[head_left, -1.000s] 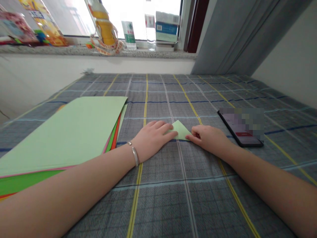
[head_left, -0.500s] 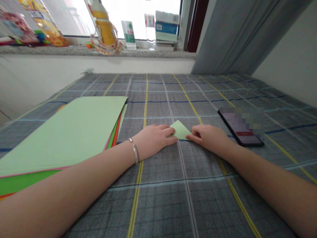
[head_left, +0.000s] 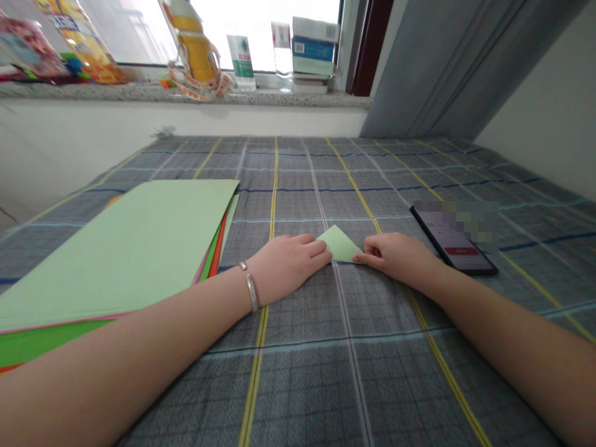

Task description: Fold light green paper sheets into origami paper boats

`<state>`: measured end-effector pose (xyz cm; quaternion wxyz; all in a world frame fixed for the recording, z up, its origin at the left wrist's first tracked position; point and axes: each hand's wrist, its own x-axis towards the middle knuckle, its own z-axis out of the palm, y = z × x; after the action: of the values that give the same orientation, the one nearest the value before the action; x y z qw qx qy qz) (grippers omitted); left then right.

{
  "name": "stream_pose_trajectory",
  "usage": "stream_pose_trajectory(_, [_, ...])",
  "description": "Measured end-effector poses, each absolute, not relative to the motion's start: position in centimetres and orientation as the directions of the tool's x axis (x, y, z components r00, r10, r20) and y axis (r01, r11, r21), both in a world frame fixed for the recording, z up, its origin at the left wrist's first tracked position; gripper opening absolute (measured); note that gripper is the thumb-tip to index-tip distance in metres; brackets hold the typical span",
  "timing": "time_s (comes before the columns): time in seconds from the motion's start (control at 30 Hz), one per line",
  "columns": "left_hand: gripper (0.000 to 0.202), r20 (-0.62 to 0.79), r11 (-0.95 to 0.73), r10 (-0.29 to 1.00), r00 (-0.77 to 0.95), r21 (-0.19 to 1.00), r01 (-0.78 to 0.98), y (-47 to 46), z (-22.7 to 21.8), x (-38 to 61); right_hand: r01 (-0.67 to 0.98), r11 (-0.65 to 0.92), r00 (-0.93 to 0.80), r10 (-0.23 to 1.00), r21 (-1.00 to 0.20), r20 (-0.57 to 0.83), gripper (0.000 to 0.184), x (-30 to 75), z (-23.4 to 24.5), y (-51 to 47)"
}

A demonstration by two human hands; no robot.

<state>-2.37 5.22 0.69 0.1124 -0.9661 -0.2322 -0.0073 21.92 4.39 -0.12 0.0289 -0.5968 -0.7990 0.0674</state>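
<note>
Head view: the left hand (head_left: 286, 264) rests flat against the folded green paper (head_left: 339, 245) while the right hand (head_left: 395, 257) pinches its corner, so uneven pressure on the soft checked bedspread (head_left: 298, 385) could skew the crease.

Figure shows two bare hands (head_left: 342, 257), one folded pale green paper triangle (head_left: 340, 246), and one silver bangle (head_left: 252, 292). Also present are one smartphone (head_left: 454, 245), one stack of coloured paper sheets (head_left: 116, 248), and one windowsill (head_left: 186, 94).

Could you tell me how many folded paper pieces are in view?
1: a pale green paper triangle between the left hand and right hand, on the checked bedspread.
</note>
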Motion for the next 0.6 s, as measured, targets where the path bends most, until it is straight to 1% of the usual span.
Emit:
stream_pose_trajectory(0.13, [0.045,0.044,-0.863,0.434,0.9,-0.265,0.429,5.0,0.7,-2.2,0.96,0.266,-0.268,0.963,-0.092,-0.021,0.039,21.7,-0.2,4.2])
stream_pose_trajectory(0.23, [0.046,0.013,-0.845,0.465,0.885,-0.292,0.448,4.7,0.8,-1.9,0.962,0.27,-0.27,0.963,-0.043,-0.007,0.04,21.6,-0.4,4.2])
stream_pose_trajectory(0.33, [0.045,0.011,-0.839,0.478,0.879,-0.29,0.46,4.4,0.9,-1.5,0.956,0.294,-0.294,0.956,-0.018,0.001,0.039,21.7,-0.7,4.2])
stream_pose_trajectory(0.43, [0.044,0.011,-0.848,0.479,0.878,-0.254,0.466,4.2,1.0,-1.2,0.95,0.311,-0.311,0.95,-0.027,0.0,0.04,21.8,-0.7,4.3])
stream_pose_trajectory(0.53, [0.045,-0.001,-0.853,0.489,0.873,-0.212,0.477,4.0,1.2,-1.1,0.945,0.321,-0.322,0.947,-0.071,-0.007,0.039,21.9,-0.6,4.3])
stream_pose_trajectory(0.6, [0.047,-0.009,-0.852,0.494,0.869,-0.201,0.483,3.9,1.3,-1.0,0.933,0.347,-0.345,0.938,-0.089,0.046,0.036,22.0,-0.5,4.2])
